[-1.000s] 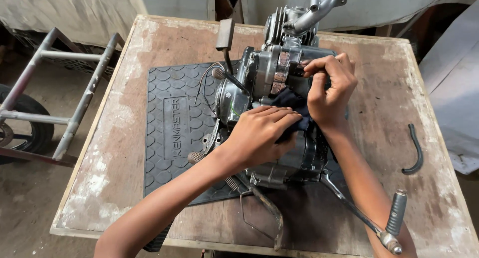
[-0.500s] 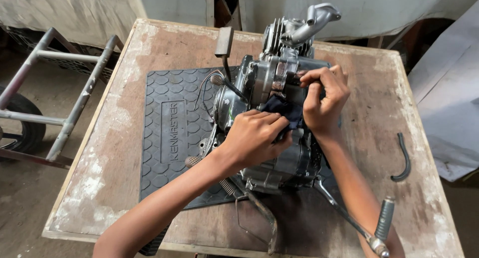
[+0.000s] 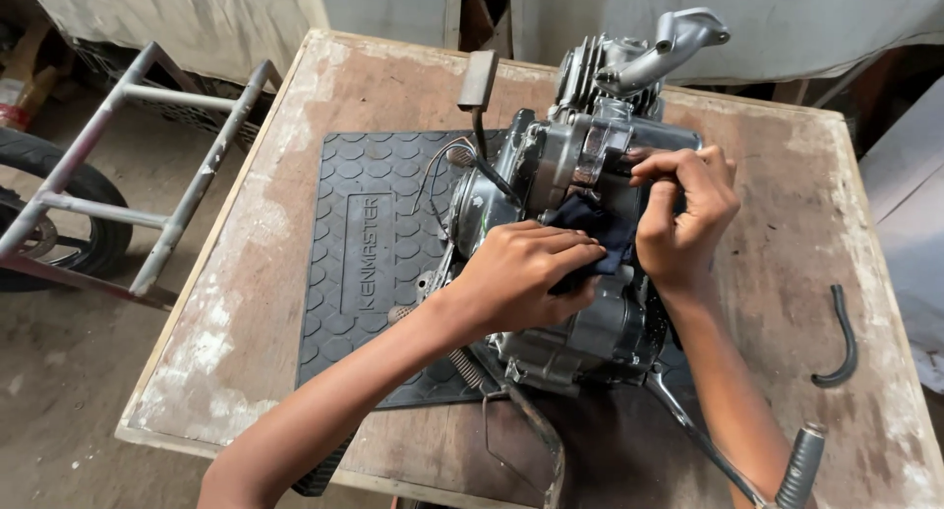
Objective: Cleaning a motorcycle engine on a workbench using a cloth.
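Note:
A grey metal motorcycle engine (image 3: 580, 184) sits on a black rubber mat (image 3: 369, 243) on a worn wooden table (image 3: 777, 204). My left hand (image 3: 521, 273) lies palm down on the engine's side, pressing a dark blue cloth (image 3: 590, 229) against the casing. My right hand (image 3: 683, 214) grips the same cloth from the right, with its fingertips up on the engine's top edge. Most of the cloth is hidden under both hands.
A curved black rubber hose (image 3: 836, 337) lies at the table's right side. A kick lever with a rubber grip (image 3: 801, 465) sticks out at the near right. A metal frame (image 3: 147, 175) and a tyre (image 3: 69, 189) stand on the floor to the left.
Both hands stay on the cloth and engine. My right hand has shifted slightly along the engine's top, and the view has moved a little closer.

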